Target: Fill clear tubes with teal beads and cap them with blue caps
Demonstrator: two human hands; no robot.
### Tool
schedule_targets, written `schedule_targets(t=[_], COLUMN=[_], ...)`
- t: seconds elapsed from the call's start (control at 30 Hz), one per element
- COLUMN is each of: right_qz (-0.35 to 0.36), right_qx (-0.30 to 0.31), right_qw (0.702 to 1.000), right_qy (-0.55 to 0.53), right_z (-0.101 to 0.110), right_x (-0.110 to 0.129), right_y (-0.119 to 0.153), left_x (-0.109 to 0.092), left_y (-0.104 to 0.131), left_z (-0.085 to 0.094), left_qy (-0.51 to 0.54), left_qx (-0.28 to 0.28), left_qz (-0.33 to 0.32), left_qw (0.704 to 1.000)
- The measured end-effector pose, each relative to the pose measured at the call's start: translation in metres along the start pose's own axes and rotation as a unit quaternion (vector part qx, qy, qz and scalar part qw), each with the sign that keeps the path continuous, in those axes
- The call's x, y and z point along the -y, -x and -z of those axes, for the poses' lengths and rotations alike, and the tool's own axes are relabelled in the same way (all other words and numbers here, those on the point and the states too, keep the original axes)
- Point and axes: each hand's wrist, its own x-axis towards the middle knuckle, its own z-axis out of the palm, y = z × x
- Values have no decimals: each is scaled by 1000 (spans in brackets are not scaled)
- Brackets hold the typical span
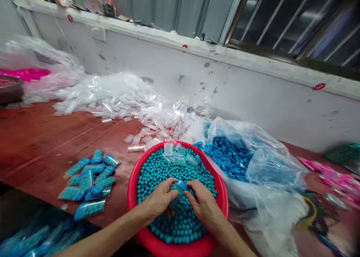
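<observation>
A red basin (130, 191) full of teal beads (160, 171) stands at the table's front edge. Over the beads, my left hand (161, 199) is closed around a small clear container with a blue cap (181, 184). From the other side, the fingers and thumb of my right hand (204, 204) grip the blue-capped end of this same container. Its lower part is partly hidden by my fingers. Several empty clear containers (174, 152) lie on the beads at the basin's far side.
Filled blue-capped containers (87, 178) lie left of the basin on the red table (42, 137). Behind it spreads a heap of clear empties (120, 96). At right, a plastic bag (270, 167) holds blue caps (230, 156). More filled containers (42, 238) lie below the table edge.
</observation>
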Motion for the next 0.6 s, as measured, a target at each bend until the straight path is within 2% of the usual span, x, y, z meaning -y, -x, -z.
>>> schedule_targets(t=[0.2, 0.37, 0.5, 0.6], right_qz=[-28, 11, -19, -54], right_qx=[9, -46, -57, -44], right_qw=[998, 999, 995, 985], right_qy=[-56, -16, -84, -159], right_z=[-1, -3, -2, 0], right_x=[4, 8, 9, 7], right_y=[5, 7, 5, 3], left_x=[-1, 0, -2, -3], left_y=[1, 1, 2, 2], left_z=[-1, -3, -4, -4], left_qy=[7, 20, 17, 15], left_qx=[22, 0, 2, -5], left_qz=[-19, -20, -3, -7], left_qw=[1000, 1000, 1000, 1000])
